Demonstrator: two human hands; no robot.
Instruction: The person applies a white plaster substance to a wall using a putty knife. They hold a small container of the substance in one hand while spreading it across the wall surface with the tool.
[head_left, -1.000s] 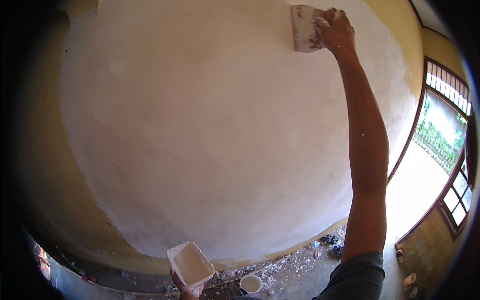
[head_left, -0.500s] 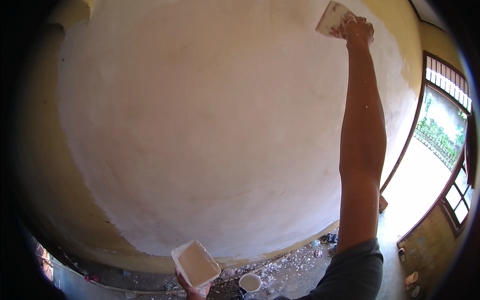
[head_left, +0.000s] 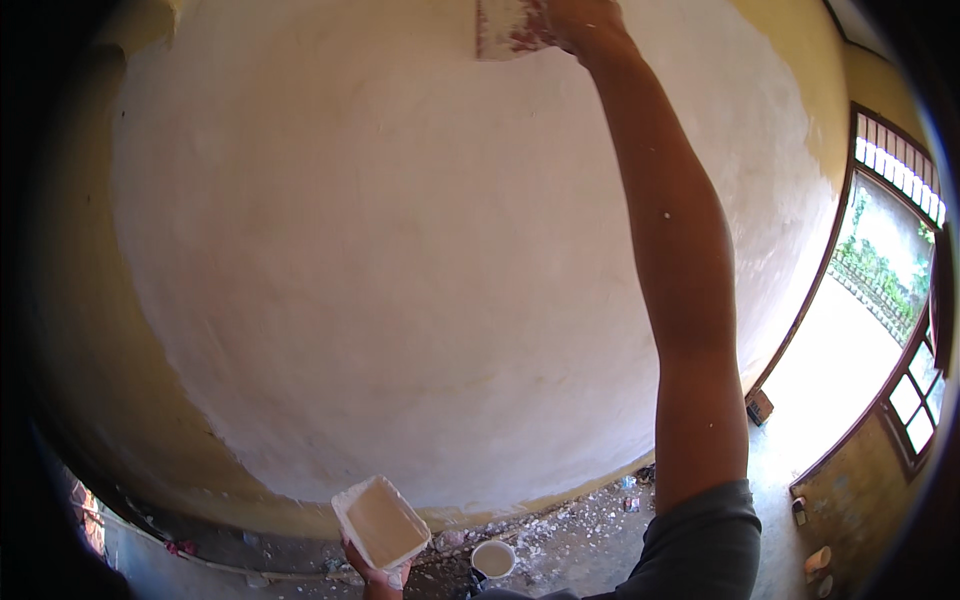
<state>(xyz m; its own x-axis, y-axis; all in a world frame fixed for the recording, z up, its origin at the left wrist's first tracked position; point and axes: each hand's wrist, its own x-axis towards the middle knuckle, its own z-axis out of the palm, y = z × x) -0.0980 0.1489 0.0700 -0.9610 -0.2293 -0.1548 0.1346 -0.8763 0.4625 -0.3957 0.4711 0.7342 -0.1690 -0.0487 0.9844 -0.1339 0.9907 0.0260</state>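
Observation:
My right hand (head_left: 585, 22) grips a wide, flat scraper (head_left: 505, 30) with a pale, red-smudged blade, held against the wall (head_left: 400, 230) high up and partly cut off by the top edge. The wall carries a large patchy white coat with yellow paint around its border. At the bottom centre, my left hand (head_left: 370, 568) holds a rectangular tray (head_left: 383, 520) of smooth cream-coloured paste, its rim crusted white. My right arm stretches up across the right half of the view.
A round bucket of pale liquid (head_left: 493, 560) stands among white flakes and scraps on the floor, near a thin pipe. At the right are a bright doorway (head_left: 840, 340), a small box (head_left: 760, 407), a paned window (head_left: 915, 405) and small cups (head_left: 818, 562). A ceiling edge shows top right.
The scraper and my right hand first moved slightly right, then swept left and up along the wall to the top edge. The tray has shifted only slightly.

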